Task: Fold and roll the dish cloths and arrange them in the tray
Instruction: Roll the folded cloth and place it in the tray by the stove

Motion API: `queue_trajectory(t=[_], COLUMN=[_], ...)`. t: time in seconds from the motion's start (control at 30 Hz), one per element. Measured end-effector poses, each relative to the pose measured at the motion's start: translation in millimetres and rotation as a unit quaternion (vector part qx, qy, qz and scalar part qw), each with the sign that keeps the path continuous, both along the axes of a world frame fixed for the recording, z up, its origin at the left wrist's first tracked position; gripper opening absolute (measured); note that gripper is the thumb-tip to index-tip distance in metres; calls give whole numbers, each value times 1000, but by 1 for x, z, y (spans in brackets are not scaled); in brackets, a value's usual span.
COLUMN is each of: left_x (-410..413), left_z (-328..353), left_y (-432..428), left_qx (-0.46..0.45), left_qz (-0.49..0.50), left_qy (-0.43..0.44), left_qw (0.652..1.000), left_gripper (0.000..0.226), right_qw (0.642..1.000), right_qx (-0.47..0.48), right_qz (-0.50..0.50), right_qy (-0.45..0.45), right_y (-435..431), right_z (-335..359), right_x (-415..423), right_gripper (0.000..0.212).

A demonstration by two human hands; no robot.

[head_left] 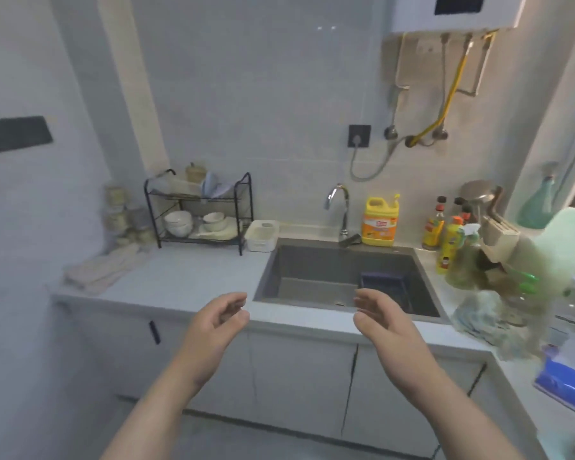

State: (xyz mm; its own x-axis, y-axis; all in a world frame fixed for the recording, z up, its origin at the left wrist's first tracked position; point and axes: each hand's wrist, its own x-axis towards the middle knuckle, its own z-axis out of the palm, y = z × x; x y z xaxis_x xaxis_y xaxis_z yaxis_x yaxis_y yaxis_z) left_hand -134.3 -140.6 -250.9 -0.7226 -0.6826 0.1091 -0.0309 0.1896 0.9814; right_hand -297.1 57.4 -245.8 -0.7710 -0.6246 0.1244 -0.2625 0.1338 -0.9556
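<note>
Pale beige dish cloths [105, 268] lie in a loose heap at the far left of the grey countertop [186, 280]. A small white tray [262, 235] stands beside the sink's back left corner. My left hand [213, 330] and my right hand [384, 323] hover in front of the counter's edge, palms facing each other, fingers loosely curved and holding nothing. Both hands are well apart from the cloths and the tray.
A black dish rack [200, 210] with bowls stands behind the cloths. The grey sink [342, 277] holds a dark basket [384, 280]; a tap [341, 207] and a yellow detergent bottle [379, 220] stand behind it. Bottles, rags and a blue pack [565, 383] crowd the right counter.
</note>
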Motion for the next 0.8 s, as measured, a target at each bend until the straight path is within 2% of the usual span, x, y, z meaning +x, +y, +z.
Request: queue_trajectory(t=[0.07, 0.2, 0.3, 0.4, 0.57, 0.67, 0.8], left_x=[36, 99, 133, 151, 141, 120, 84], left_z=[1, 1, -7, -19, -39, -48, -56], left_y=[-38, -115, -171, -218, -275, -311, -369], left_qx=[7, 19, 9, 14, 57, 76, 79], left_qz=[41, 117, 154, 178, 176, 185, 187], left_qy=[3, 14, 2, -13, -42, -55, -78], left_qw=[999, 993, 988, 984, 982, 978, 976], left_gripper=[41, 36, 22, 23, 20, 48, 45], right_qw=[999, 995, 991, 987, 984, 982, 980], right_qx=[5, 11, 15, 29, 58, 73, 70], right_qz=[40, 103, 134, 156, 165, 175, 181], right_qy=[4, 4, 2, 0, -20, -22, -32], right_y=[-49, -148, -210, -259, -323, -366, -434], right_z=[1, 1, -4, -10, -30, -47, -63], right_x=[18, 58, 81, 95, 83, 60, 18], right_gripper=[30, 29, 31, 32, 32, 32, 31])
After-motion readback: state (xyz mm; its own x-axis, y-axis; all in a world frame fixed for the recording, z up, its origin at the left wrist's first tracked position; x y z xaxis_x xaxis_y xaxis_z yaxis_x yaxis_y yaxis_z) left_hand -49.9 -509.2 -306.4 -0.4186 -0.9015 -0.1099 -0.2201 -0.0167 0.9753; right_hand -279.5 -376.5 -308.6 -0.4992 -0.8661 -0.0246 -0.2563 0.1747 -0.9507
